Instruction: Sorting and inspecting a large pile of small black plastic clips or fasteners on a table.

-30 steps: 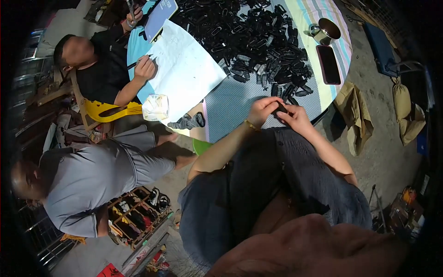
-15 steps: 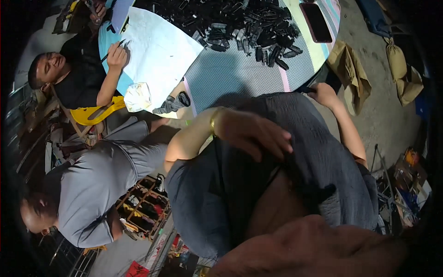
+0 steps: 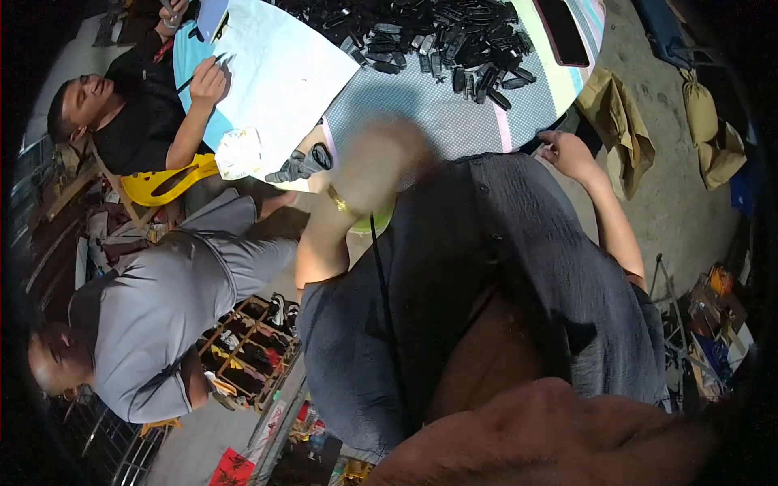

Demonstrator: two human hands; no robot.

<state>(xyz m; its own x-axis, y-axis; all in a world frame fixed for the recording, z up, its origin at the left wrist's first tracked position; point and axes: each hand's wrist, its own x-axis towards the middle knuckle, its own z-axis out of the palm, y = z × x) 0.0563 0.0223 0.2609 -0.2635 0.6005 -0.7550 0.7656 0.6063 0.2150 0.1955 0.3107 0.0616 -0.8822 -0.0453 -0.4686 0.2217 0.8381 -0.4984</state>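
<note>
My left hand (image 3: 385, 154), with a gold-coloured band on its wrist, is raised over the near edge of the patterned tabletop (image 3: 381, 101). Motion smears its fingers, and nothing held can be made out. Off to the right, my right hand (image 3: 572, 155) is low beside the table's edge. Its fingers are bent next to a dark thing whose kind I cannot make out. A heap of small black plastic parts (image 3: 478, 57) covers the far middle of the table. Left of my left hand lies a bunched dark grey cloth or glove (image 3: 301, 164).
A large white sheet (image 3: 275, 81) lies before a seated person, whose hand (image 3: 207, 83) holds a pen. Nearby sit a crumpled white bag (image 3: 240, 154) and a yellow chair (image 3: 162, 186). Another person in grey (image 3: 162, 304) is at left. A phone (image 3: 561, 32) and brown paper bag (image 3: 617, 134) are right.
My left hand has swung from over my lap up and left to the table's near edge. My right hand has shifted slightly upward; its fingers look a little less curled.
</note>
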